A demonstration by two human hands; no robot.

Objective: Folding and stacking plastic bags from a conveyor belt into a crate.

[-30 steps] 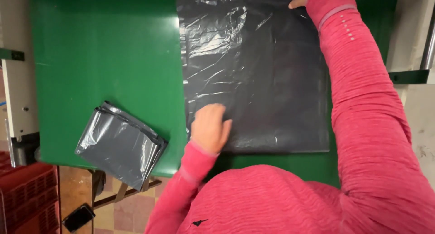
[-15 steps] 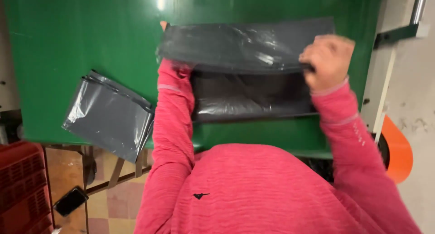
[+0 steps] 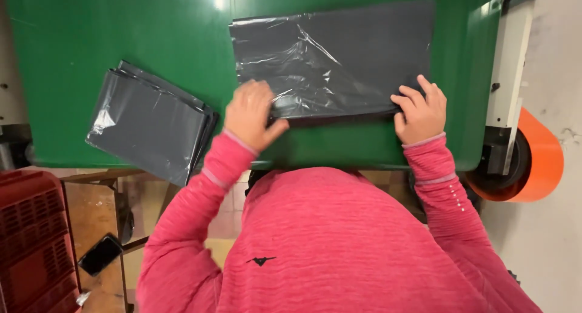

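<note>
A dark grey plastic bag (image 3: 339, 55) lies folded in half on the green table (image 3: 121, 28). My left hand (image 3: 251, 113) presses on the bag's near left corner, fingers curled over the fold. At the near right corner, my right hand (image 3: 419, 110) pinches the folded edge. Both sleeves are pink. A stack of folded grey bags (image 3: 148, 119) rests to the left, partly over the table's near edge.
A red plastic crate (image 3: 33, 240) stands on the floor at lower left, with a dark phone (image 3: 100, 254) on a wooden surface beside it. An orange roll (image 3: 533, 161) sits on a white frame (image 3: 509, 64) at the table's right end.
The flat bag was lifted by its far edge and folded toward me. Both hands now hold the fold down at the near edge.
</note>
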